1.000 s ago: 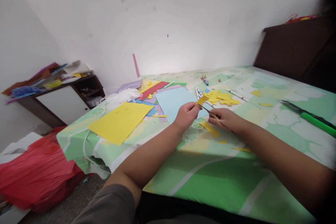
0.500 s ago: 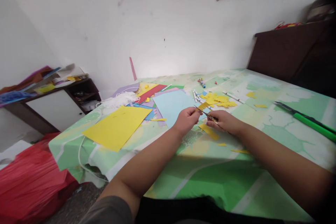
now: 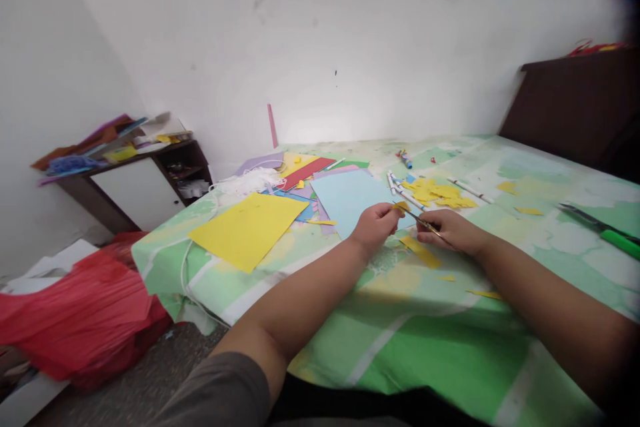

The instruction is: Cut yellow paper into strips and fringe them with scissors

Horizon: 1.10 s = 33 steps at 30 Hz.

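Gold-handled scissors (image 3: pixel 411 215) extend just right of the light-blue sheet's (image 3: pixel 345 195) near corner, their long axis running from the right hand (image 3: pixel 453 232), closed around them, up and leftward to the left hand (image 3: pixel 377 227). That left hand, over the sheet's near right part, pinches a small yellow paper piece (image 3: pixel 401 205) where the blades reach it; the hands are near each other but not touching. Fingers hide much of the piece and the handle loops, and whether the blades have cut in is too small to tell. Right of the sheet, yellow scraps (image 3: pixel 445 193) overlap indistinctly; farther right, a green-handled tool (image 3: pixel 620 241) is cut off.
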Available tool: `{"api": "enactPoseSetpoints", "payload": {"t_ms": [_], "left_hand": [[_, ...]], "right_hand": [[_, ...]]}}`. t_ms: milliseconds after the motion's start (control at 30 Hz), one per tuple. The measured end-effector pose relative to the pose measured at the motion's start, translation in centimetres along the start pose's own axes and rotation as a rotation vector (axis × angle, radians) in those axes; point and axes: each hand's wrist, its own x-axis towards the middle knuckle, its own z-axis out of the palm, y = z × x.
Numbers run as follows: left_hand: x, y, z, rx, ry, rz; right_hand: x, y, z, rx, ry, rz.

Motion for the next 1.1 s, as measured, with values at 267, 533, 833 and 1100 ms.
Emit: {"api": "enactPoseSetpoints", "payload": {"t_ms": [267, 533, 833, 1100], "left_hand": [[0.1, 0.5, 0.0, -0.113, 0.074, -0.011], [0.2, 0.3, -0.4, -0.130, 0.124, -0.031], [-0.1, 0.9, 0.1, 0.089, 0.003, -0.109], [-0.2, 0.9, 0.0, 0.152, 0.022, -0.114]], "right_hand": [[0.2, -0.4, -0.1, -0.034, -0.029, 0.060], [0.0, -1.1, 0.1, -0.053, -0.025, 0.141], [-0.4, -1.3, 0.3, -0.101, 0.031, 0.204], [-0.4, -1.6, 0.4, -0.097, 0.028, 0.181]]}}
